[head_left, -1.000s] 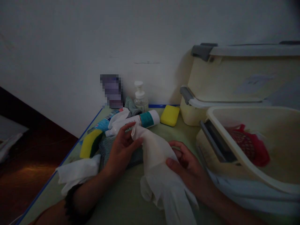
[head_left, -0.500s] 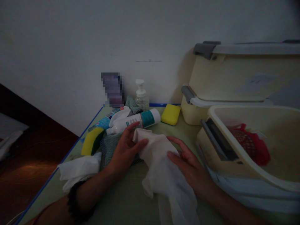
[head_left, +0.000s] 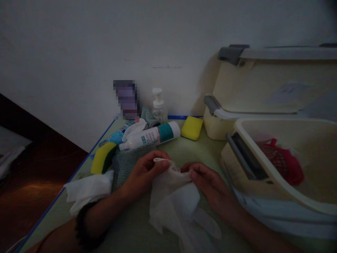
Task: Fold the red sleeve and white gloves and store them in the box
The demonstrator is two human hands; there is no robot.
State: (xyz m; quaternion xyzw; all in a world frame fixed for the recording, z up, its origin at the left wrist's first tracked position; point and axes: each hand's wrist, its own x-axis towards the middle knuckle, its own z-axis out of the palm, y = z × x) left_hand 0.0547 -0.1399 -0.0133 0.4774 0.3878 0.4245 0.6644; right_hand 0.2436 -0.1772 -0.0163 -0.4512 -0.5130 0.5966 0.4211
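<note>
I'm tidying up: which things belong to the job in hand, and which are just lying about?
In hand:
white glove, held by left hand and right hand

Apparently lying about:
left yellow sponge
right yellow sponge
teal-labelled bottle
pump bottle
gray cloth
open bin

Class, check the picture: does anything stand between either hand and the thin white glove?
Nothing visible does. The left hand and the right hand both pinch the thin white glove near its opening, in direct contact.
</note>
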